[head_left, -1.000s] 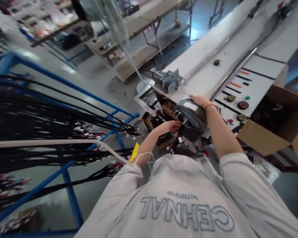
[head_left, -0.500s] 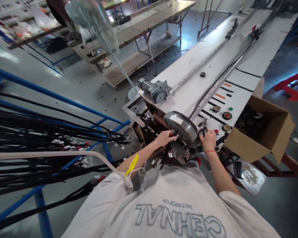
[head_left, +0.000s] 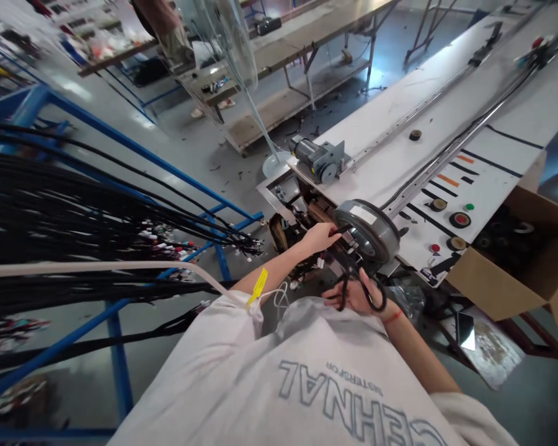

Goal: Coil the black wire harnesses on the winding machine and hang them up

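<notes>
Right hand (head_left: 357,296), with the black-handled scissors (head_left: 374,296), has moved from beside the round drum (head_left: 369,232) on its right to below it, close to the grey-white shirt (head_left: 279,378); left hand (head_left: 323,238) stays near the drum's left side. Head view: hands both busy. Right one is palm up, partly open, fingers loosely spread, scissors' loops hooked round thumb and fingers, blades toward the drum. Left one is nearly closed, fingertips pinching a dark strip (head_left: 343,229) at the drum's left edge. Drum is grey, white label (head_left: 363,214) on its rim, sits at the near end of the white tabletop (head_left: 381,161). Grey motor (head_left: 307,150) is up-left of it on the same tabletop. Right of the drum: black and orange strips (head_left: 447,180), tape rolls (head_left: 456,243), a green button (head_left: 469,207), a red button (head_left: 434,248). Open cardboard box (head_left: 488,285) is just beside the tabletop's right edge, dark items inside, too dim to name. Phone (head_left: 465,330) lies below the box on a worn board (head_left: 497,356). Left side: blue rack (head_left: 121,148) with bundled black cables (head_left: 51,210). Yellow tag (head_left: 259,285) is by the left sleeve. Fan (head_left: 232,49) stands behind, near another person (head_left: 170,34), partly cut off.
</notes>
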Action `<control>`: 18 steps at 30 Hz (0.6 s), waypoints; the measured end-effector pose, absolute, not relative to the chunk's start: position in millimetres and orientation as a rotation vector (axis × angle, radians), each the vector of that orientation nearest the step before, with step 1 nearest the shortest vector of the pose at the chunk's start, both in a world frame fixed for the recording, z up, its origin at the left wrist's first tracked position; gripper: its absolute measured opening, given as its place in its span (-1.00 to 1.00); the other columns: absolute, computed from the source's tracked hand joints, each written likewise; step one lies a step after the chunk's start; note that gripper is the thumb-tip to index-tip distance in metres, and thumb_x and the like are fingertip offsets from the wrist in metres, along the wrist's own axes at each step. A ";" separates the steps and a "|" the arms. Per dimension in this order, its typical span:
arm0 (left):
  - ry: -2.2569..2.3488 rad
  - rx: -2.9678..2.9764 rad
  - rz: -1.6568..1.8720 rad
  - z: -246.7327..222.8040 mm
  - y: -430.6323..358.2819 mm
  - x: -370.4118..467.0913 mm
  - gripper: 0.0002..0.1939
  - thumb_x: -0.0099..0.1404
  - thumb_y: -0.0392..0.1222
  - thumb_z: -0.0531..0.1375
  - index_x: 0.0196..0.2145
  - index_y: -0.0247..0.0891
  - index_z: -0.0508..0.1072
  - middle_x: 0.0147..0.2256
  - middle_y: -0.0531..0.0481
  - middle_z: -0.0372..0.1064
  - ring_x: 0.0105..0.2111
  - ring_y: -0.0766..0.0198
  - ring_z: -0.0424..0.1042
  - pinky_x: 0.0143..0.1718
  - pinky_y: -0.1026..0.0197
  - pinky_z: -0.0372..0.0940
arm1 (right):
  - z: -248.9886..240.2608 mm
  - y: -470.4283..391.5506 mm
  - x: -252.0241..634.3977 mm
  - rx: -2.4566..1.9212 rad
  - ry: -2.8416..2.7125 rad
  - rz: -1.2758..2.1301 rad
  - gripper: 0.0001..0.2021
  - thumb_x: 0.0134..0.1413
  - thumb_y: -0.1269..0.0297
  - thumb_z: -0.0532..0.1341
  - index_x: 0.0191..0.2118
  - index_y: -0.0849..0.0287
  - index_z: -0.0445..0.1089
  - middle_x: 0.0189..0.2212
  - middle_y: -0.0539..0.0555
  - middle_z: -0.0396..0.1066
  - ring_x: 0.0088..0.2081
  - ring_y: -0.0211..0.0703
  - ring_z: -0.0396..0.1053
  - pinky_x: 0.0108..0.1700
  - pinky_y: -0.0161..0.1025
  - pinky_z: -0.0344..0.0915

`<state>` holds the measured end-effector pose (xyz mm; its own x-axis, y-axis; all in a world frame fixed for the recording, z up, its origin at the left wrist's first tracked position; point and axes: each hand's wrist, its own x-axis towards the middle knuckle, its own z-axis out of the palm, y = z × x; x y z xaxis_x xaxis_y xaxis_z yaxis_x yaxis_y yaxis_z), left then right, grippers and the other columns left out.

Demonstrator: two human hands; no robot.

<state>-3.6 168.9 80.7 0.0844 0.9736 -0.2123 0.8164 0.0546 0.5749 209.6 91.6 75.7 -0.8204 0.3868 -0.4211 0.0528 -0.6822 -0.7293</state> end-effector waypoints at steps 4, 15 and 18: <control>1.816 1.929 0.298 96.9 175.1 -16.7 -0.77 0.32 -0.10 0.15 -0.26 -0.30 0.52 -0.30 -0.12 0.51 -0.29 0.17 0.48 -0.26 0.26 0.29 | 61.4 118.6 170.3 -0.969 -1.021 2.671 -0.21 0.07 -0.49 -0.25 -0.58 0.16 0.27 -0.58 0.17 0.40 -0.50 -0.13 0.40 -0.39 -0.23 0.36; 2.134 1.848 -0.029 34.1 179.3 26.3 -0.46 0.31 -0.49 -0.06 0.25 -0.55 0.15 -0.15 -0.47 0.46 -0.12 -0.05 0.51 -0.14 0.01 0.37 | 47.7 143.6 306.5 -2.021 -1.520 1.284 -0.51 0.09 -0.20 0.06 -0.64 0.06 0.20 -0.71 0.11 0.26 -0.55 -0.02 0.32 -0.41 -0.14 0.26; 2.231 1.788 0.207 25.5 167.8 29.5 -0.34 0.26 -0.53 -0.05 0.32 -0.39 0.06 0.18 -0.42 0.22 0.12 -0.01 0.33 -0.08 0.07 0.39 | 61.4 184.3 321.6 -2.202 -1.699 0.867 -0.74 -0.04 0.06 0.24 -0.53 0.12 0.30 -0.52 0.20 0.39 -0.32 0.12 0.40 -0.21 -0.04 0.30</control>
